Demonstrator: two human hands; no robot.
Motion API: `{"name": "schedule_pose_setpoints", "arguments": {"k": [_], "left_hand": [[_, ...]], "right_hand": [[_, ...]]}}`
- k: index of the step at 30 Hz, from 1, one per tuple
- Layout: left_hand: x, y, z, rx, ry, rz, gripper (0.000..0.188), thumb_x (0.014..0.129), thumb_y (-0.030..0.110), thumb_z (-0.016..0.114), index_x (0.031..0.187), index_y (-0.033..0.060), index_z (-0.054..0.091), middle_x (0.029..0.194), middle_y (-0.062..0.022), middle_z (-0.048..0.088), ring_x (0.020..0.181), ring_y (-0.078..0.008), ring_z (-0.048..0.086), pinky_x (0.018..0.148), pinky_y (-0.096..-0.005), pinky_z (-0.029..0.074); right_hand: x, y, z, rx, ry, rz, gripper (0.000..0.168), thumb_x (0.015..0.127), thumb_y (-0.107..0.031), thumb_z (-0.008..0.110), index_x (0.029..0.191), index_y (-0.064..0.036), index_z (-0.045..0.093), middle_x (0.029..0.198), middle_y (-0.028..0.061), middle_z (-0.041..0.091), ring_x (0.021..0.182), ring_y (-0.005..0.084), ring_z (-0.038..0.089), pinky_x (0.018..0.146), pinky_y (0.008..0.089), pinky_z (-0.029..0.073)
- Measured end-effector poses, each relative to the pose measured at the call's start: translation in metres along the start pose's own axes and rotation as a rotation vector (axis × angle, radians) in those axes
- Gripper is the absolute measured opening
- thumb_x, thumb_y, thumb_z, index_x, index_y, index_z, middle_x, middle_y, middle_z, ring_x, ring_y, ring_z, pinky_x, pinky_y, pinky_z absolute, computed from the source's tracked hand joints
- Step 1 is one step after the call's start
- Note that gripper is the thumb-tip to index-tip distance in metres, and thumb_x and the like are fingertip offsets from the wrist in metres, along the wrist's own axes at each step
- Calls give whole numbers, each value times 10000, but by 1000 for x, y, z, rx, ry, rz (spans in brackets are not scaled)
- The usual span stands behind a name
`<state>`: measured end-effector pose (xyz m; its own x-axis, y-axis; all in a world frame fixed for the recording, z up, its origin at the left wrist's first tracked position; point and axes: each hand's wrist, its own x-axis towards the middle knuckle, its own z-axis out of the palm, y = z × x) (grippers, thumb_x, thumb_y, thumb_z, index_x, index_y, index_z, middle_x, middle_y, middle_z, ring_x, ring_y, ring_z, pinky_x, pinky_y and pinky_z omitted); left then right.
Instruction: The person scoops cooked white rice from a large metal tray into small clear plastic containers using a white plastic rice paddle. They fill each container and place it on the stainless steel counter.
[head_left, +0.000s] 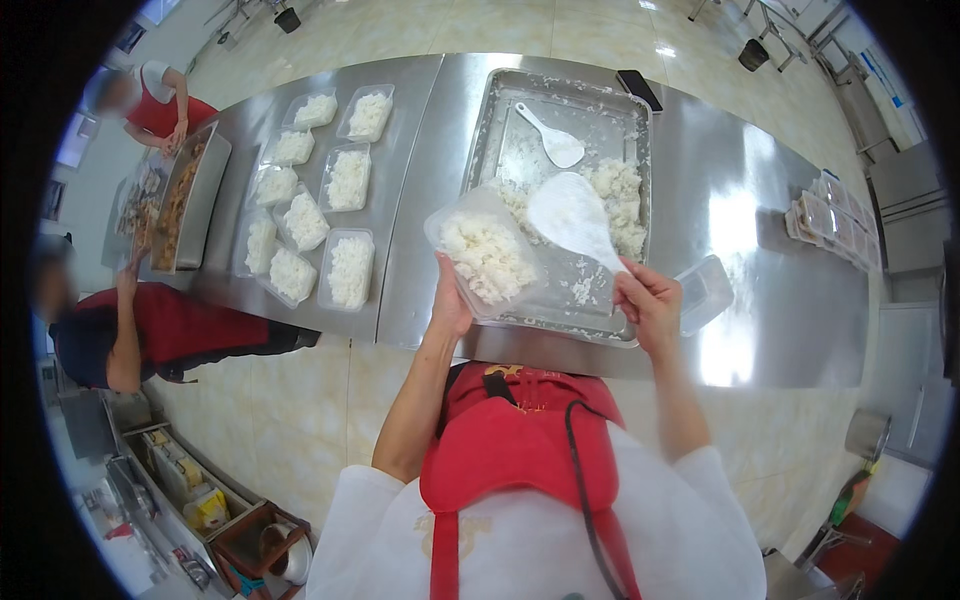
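Observation:
My left hand grips the side of a clear plastic container heaped with cooked white rice, held over the near left part of a large metal tray. In my right hand is the handle of a white rice paddle, its broad blade just right of the container. Loose rice is piled along the tray's right side, and grains stick to its rim and bottom. A second, smaller-looking white rice paddle lies in the tray's far part.
Several rice-filled containers stand left on the steel table. An empty clear container lies right of the tray. A black phone rests at the far corner; stacked containers stand far right. Two people work beside a deep food pan.

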<state>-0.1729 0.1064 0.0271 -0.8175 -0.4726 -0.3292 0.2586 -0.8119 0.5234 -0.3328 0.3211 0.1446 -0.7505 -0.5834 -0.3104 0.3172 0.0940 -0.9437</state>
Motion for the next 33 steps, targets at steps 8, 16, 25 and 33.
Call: {"name": "schedule_pose_setpoints", "arguments": {"k": [8, 16, 25, 33], "left_hand": [[-19, 13, -16, 67, 113, 76, 704, 921, 573, 294, 1398, 57, 248, 1387, -125, 379, 1244, -271, 418, 1039, -409, 357], [-21, 15, -37, 79, 177, 117, 719, 914, 589, 301, 1402, 65, 241, 1404, -114, 356, 1260, -261, 399, 1037, -401, 354], [-28, 20, -48, 75, 154, 145, 674, 932, 539, 333, 1384, 44, 270, 1367, -116, 407, 1223, -253, 443, 1011, -389, 384], [-18, 16, -48, 53, 243, 97, 591, 958, 464, 344, 1347, 20, 318, 1329, -125, 449, 1182, -244, 483, 991, -381, 404]], "right_hand": [[-5, 50, -108, -535, 58, 484, 207, 770, -97, 615, 914, 48, 650, 547, 24, 539, 393, 42, 390, 344, 211, 224], [64, 138, -42, -72, 40, 395, 178, 773, -94, 614, 891, 36, 646, 591, 29, 547, 412, 56, 395, 352, 216, 245], [89, 145, 33, 186, 26, 309, 292, 819, -85, 611, 1078, 49, 600, 683, 20, 571, 490, 43, 431, 422, 179, 290], [45, 88, 29, 68, -9, 106, 300, 833, -84, 620, 1109, 31, 603, 649, 0, 562, 486, 36, 412, 421, 180, 256]]}}
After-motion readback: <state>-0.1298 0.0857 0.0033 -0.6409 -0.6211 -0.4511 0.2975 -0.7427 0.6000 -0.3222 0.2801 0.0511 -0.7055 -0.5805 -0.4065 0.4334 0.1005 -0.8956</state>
